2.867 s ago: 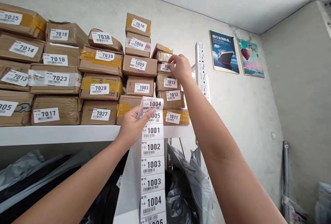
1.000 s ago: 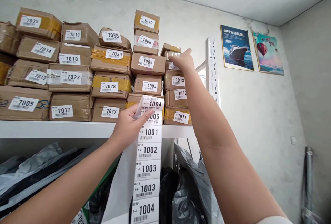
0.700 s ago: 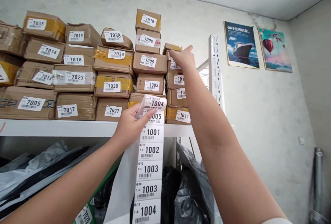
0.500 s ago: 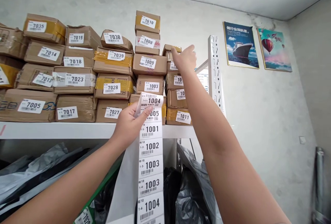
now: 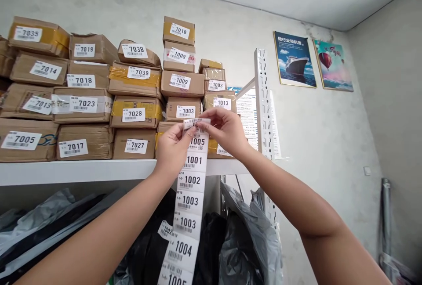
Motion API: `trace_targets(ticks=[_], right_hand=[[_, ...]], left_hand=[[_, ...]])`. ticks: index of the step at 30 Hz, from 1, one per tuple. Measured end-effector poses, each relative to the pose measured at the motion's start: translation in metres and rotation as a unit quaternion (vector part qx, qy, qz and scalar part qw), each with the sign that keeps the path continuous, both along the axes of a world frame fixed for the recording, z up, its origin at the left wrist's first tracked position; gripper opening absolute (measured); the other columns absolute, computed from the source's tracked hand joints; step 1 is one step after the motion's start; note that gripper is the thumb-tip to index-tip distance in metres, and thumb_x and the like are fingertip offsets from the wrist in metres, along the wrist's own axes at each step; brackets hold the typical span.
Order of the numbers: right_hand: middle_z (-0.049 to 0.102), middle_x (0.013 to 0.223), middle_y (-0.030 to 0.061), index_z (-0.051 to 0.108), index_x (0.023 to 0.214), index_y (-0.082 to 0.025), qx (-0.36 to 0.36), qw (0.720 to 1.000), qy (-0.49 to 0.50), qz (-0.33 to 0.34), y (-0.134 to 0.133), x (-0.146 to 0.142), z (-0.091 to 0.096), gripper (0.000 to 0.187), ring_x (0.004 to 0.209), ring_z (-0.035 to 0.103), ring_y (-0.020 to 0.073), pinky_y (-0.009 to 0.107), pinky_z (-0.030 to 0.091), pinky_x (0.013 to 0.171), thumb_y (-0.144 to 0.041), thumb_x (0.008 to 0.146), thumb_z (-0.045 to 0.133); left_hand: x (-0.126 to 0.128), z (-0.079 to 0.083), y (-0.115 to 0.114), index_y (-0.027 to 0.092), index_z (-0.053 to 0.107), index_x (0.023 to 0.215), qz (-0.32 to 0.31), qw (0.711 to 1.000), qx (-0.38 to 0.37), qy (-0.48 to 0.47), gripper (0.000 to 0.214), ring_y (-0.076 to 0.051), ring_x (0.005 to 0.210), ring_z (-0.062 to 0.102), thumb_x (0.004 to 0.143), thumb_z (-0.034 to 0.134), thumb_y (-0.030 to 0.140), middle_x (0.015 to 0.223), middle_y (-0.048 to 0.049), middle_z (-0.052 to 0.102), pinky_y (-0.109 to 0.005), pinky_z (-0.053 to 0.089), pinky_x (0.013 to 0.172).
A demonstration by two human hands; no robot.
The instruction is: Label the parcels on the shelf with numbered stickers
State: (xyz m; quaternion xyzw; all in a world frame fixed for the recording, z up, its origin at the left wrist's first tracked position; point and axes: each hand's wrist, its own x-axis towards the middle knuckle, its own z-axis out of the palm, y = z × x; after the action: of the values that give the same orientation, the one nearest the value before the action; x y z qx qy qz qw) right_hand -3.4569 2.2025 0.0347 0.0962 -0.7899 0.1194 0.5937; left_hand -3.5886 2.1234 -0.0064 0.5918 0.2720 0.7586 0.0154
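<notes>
The white shelf [image 5: 115, 171] runs behind the hands, out toward nine o'clock, bearing rows of cardboard boxes. From where the hands meet, the rightmost box stack [image 5: 210, 99] rises toward one o'clock; half a second ago the right hand was up there, fingers spread, and it has since come down. The label strip [image 5: 189, 188] is in front of the shelf edge, trailing toward six to seven o'clock. The left hand [image 5: 173, 151], at eight o'clock, grips it between thumb and fingers, as before. The right hand [image 5: 229, 131], at three o'clock, is now nearly closed, pinching the strip's upper end. The top label [image 5: 189, 123] is partly covered. The small 1003 sticker [image 5: 216, 85] on the stack now shows whole, so the handling seems to have passed back from boxes to strip.
</notes>
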Motion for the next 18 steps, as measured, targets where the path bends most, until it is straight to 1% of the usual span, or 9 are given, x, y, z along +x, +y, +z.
trace_targets(ticks=[2,4,6,8,10,13,15,16,18], right_hand=[[0.069,0.085,0.0010,0.066,0.092,-0.026,-0.016,0.999,0.032,0.000,0.001,-0.003,-0.003,0.015,0.073,0.063,0.0155,0.033,0.054,0.066,-0.036,0.083,0.072],[0.068,0.090,0.0010,0.065,0.090,-0.027,-0.002,0.998,0.067,-0.015,-0.002,-0.006,-0.008,0.009,0.076,0.063,0.0155,0.032,0.054,0.065,-0.035,0.087,0.067],[0.067,0.096,0.0018,0.065,0.089,-0.028,0.030,0.993,0.102,-0.047,-0.005,-0.009,-0.009,0.006,0.081,0.063,0.0159,0.032,0.054,0.066,-0.034,0.090,0.063],[0.066,0.101,0.0030,0.066,0.091,-0.028,0.055,0.986,0.128,-0.096,-0.006,-0.010,0.003,0.010,0.088,0.063,0.0171,0.032,0.055,0.071,-0.034,0.094,0.057],[0.065,0.104,0.0046,0.065,0.101,-0.029,0.049,0.972,0.162,-0.160,0.001,-0.009,0.032,0.017,0.098,0.063,0.0192,0.034,0.055,0.080,-0.036,0.097,0.050],[0.063,0.106,0.0067,0.060,0.117,-0.028,0.017,0.947,0.200,-0.251,0.026,-0.006,0.094,0.028,0.108,0.061,0.0222,0.038,0.053,0.086,-0.042,0.100,0.042],[0.063,0.101,0.0060,0.059,0.116,-0.025,0.007,0.941,0.184,-0.283,0.046,-0.006,0.133,0.028,0.102,0.062,0.0212,0.038,0.053,0.086,-0.041,0.101,0.041],[0.063,0.097,0.0052,0.059,0.114,-0.023,0.002,0.941,0.168,-0.295,0.054,-0.007,0.149,0.026,0.098,0.063,0.0203,0.037,0.053,0.086,-0.038,0.101,0.041],[0.063,0.092,0.0042,0.060,0.107,-0.021,-0.006,0.937,0.141,-0.319,0.066,-0.011,0.168,0.020,0.093,0.063,0.0193,0.036,0.053,0.086,-0.029,0.100,0.042]], left_hand=[[0.004,0.001,0.007,0.018,0.066,0.085,0.051,0.999,0.013,-0.012,0.028,-0.013,0.069,0.058,0.080,0.074,0.045,0.079,-0.0011,0.067,-0.023,0.046,0.062],[0.006,0.002,0.011,0.018,0.062,0.077,0.094,0.995,0.020,-0.035,0.035,-0.011,0.060,0.053,0.080,0.072,0.052,0.070,0.0008,0.063,-0.021,0.040,0.053],[0.008,0.003,0.012,0.019,0.060,0.074,0.093,0.993,0.016,-0.065,0.041,-0.010,0.054,0.049,0.080,0.069,0.058,0.065,0.0016,0.060,-0.021,0.037,0.048],[0.007,0.002,0.010,0.019,0.062,0.075,0.072,0.994,0.003,-0.077,0.042,-0.010,0.054,0.051,0.078,0.071,0.060,0.066,0.0010,0.062,-0.021,0.039,0.048],[0.004,-0.002,0.006,0.019,0.064,0.077,0.093,0.994,-0.019,-0.055,0.040,-0.012,0.058,0.057,0.075,0.075,0.057,0.070,-0.0004,0.066,-0.022,0.044,0.051],[-0.005,-0.012,0.002,0.018,0.065,0.075,0.138,0.989,-0.058,-0.015,0.038,-0.015,0.062,0.061,0.075,0.076,0.055,0.071,-0.0017,0.068,-0.023,0.046,0.052],[-0.014,-0.020,0.000,0.018,0.062,0.072,0.138,0.988,-0.071,-0.019,0.040,-0.014,0.060,0.060,0.075,0.075,0.056,0.070,-0.0013,0.068,-0.023,0.046,0.050],[-0.018,-0.022,0.000,0.018,0.062,0.071,0.134,0.988,-0.072,-0.027,0.040,-0.014,0.059,0.060,0.075,0.075,0.056,0.069,-0.0009,0.067,-0.023,0.046,0.050],[-0.027,-0.025,0.000,0.018,0.062,0.072,0.134,0.988,-0.067,-0.040,0.040,-0.013,0.059,0.059,0.075,0.076,0.056,0.069,-0.0002,0.067,-0.022,0.047,0.050]])
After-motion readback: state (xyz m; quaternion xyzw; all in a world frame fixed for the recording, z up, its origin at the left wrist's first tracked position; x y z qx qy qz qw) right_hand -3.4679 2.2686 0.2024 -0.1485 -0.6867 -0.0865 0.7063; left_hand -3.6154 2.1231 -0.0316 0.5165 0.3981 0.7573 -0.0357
